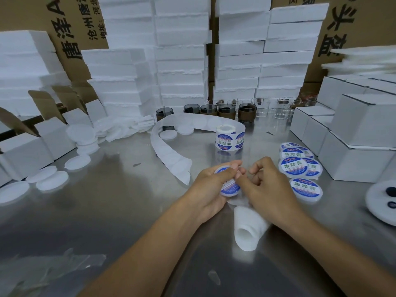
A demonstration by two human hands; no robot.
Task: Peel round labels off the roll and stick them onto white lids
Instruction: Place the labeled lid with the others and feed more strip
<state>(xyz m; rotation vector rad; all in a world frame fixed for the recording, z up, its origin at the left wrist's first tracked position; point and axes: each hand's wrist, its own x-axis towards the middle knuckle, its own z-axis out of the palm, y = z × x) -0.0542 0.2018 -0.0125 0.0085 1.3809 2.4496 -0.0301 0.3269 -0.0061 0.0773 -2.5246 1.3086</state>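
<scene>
My left hand (211, 185) grips a white lid (230, 188) that carries a blue and white round label, thumb across its top. My right hand (265, 183) is right beside it, fingers curled, with its thumb touching the lid's edge. The label roll (229, 139) stands upright beyond the hands, and its empty backing strip (169, 155) curls away to the left. Several labelled lids (296, 166) lie in a pile to the right. Bare white lids (49, 181) are scattered at the left.
A rolled white foam sleeve (248, 230) lies under my right wrist. White cartons (360, 146) stand at the right and folded boxes (27, 151) at the left. Dark and clear glass jars (227, 111) line the back before stacked foam blocks (182, 61). A white disc (383, 200) sits at the far right.
</scene>
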